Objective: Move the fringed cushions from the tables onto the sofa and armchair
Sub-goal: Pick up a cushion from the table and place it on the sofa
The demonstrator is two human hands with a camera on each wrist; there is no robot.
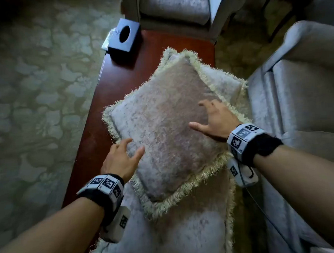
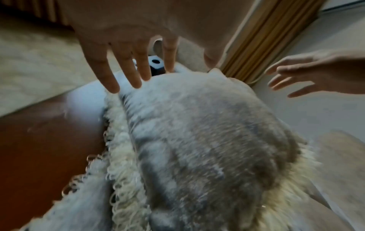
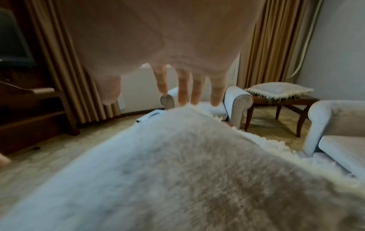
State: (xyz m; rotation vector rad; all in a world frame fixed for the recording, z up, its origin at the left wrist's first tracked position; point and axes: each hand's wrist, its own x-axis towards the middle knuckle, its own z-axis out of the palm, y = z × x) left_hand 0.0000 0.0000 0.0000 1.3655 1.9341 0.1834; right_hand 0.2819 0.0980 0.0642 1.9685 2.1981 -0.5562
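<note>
Where spread hands (image 1: 123, 159) hover: top cushion (image 1: 168, 126) atop another (image 1: 187, 231).

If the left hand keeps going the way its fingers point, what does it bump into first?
Most likely the top fringed cushion. The left hand is open, fingertips already at its near-left edge, angled across the fabric. Whether they touch yet is unclear.

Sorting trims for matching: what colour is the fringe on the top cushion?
Pale cream-yellow fringe round the silvery-grey velvet top cushion, clearest in the head view.
</note>
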